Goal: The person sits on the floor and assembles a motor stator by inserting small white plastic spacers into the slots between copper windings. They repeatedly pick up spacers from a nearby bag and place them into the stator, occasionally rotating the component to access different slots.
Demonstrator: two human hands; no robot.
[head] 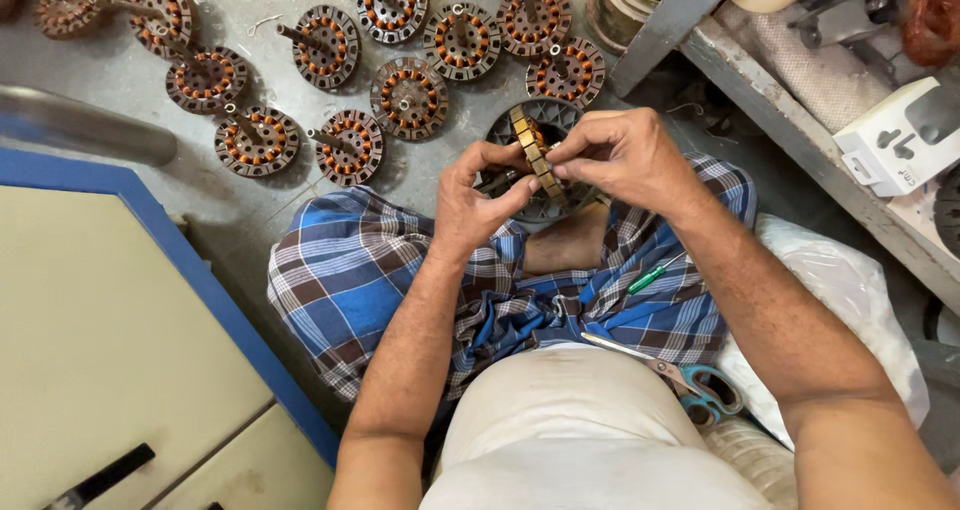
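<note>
Grey concrete floor (240, 220) under wound stators (410, 97)

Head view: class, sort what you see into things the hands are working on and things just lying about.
In hand:
left hand
right hand
wound stator, gripped edge-on by both

Lying about:
stators on the floor
scissors
green screwdriver
white socket box

Both forearms reach forward; left hand (475, 205) and right hand (625, 160) meet, fingertips pinched together over the lap.
</note>
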